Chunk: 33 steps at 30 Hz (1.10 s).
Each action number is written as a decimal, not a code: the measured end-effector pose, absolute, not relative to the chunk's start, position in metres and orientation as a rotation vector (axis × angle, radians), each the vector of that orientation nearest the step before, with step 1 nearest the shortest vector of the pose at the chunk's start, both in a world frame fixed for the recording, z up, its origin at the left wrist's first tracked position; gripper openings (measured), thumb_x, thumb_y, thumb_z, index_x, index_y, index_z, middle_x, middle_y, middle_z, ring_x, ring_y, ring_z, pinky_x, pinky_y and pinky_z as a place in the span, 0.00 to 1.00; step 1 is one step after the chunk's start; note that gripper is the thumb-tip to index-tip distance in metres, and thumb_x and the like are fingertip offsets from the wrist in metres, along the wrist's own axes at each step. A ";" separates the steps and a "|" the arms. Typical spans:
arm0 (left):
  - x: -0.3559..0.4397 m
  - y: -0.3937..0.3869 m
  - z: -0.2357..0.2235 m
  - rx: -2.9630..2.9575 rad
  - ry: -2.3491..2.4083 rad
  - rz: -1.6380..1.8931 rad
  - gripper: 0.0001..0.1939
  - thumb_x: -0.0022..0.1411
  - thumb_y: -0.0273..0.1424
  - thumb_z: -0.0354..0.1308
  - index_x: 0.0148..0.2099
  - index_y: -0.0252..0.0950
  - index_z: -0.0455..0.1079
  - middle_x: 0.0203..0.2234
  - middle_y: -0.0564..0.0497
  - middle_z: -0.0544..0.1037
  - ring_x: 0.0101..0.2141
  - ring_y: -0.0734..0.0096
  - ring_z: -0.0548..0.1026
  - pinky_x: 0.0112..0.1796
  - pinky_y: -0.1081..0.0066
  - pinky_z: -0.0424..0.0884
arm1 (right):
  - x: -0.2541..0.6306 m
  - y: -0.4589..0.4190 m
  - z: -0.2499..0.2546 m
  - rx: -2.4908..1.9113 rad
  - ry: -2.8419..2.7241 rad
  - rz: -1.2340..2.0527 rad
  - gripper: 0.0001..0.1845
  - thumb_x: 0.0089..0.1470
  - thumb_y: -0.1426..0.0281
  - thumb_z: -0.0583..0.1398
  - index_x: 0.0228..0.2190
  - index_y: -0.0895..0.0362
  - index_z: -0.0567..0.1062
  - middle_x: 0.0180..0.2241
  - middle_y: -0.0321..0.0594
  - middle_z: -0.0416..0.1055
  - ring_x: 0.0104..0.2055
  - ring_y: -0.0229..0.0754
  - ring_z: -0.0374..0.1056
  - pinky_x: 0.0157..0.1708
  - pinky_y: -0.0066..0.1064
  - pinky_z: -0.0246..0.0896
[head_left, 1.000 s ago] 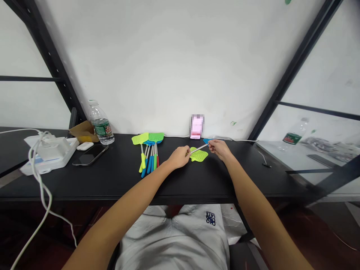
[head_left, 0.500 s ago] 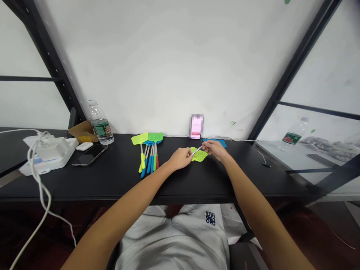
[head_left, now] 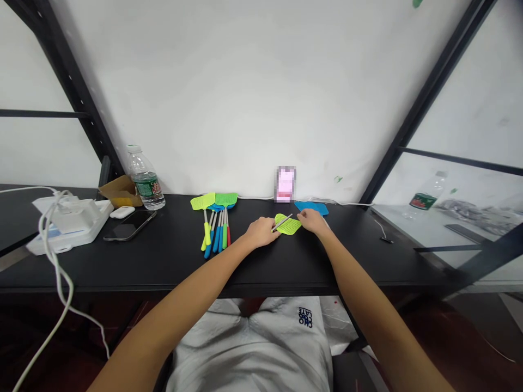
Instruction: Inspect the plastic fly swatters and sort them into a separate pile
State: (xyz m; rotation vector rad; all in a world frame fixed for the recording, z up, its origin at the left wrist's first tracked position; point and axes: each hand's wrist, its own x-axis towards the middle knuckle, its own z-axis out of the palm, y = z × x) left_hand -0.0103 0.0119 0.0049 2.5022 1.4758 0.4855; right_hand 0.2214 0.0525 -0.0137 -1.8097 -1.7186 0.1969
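My left hand (head_left: pixel 261 232) is closed around a thin silver metal rod (head_left: pixel 283 222), which points up and to the right. Beneath the rod lies a yellow-green perforated fly swatter head (head_left: pixel 289 225); whether the two are joined cannot be seen. My right hand (head_left: pixel 311 220) is at the right edge of that head, fingers curled together, apart from the rod's tip; what they pinch, if anything, is hidden. Just behind it lies a blue fly swatter head (head_left: pixel 312 207). Left of my hands is a group of fly swatters (head_left: pixel 216 223) with yellow, green, blue and red handles.
A smartphone (head_left: pixel 131 225), white earbud case (head_left: pixel 122 212), water bottle (head_left: pixel 147 182), cardboard box (head_left: pixel 121 191) and power strip (head_left: pixel 77 223) with white cables occupy the left side. A blurred upright screen (head_left: pixel 285 184) leans against the wall. A small black clip (head_left: pixel 386 239) lies right.
My right hand has come off the rod's tip and moved slightly down, uncovering more of the blue swatter head. My left hand still holds the rod, lowered a little.
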 end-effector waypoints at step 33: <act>-0.010 0.010 0.008 2.333 1.594 0.498 0.14 0.62 0.40 0.52 0.45 0.37 0.67 0.43 0.42 0.77 0.42 0.58 0.75 0.37 0.68 0.68 | 0.214 0.052 -0.012 -1.527 -1.680 0.557 0.15 0.48 0.56 0.59 0.26 0.57 0.71 0.23 0.36 0.68 0.26 0.39 0.63 0.24 0.28 0.55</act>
